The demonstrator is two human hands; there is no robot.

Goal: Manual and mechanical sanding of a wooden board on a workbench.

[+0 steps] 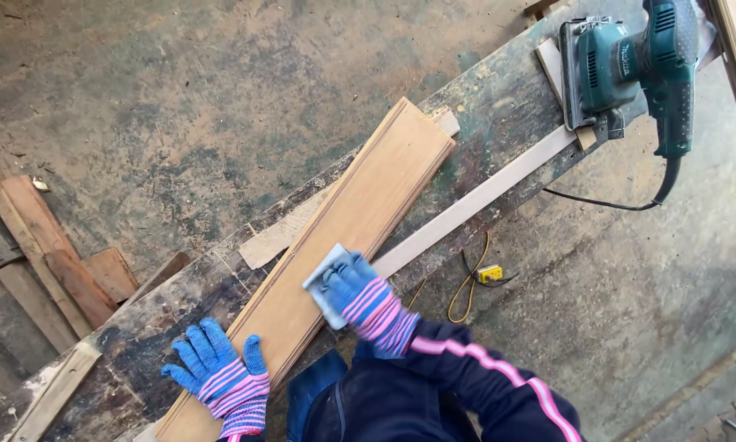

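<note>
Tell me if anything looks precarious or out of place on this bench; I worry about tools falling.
The green power sander sits at the far end of the worn workbench, its handle overhanging the edge and its cord dangling. The right hand presses a sanding pad on the board; the left hand steadies it.

We have a single view — a head-worn camera looking steeply down from above our own hands. Our left hand (pixel 218 376) and right hand (pixel 360 296) sit low in the frame, close to the lens. Beyond them the workbench (pixel 499 106) runs diagonally toward the upper right — no second view shares the scene.
</note>
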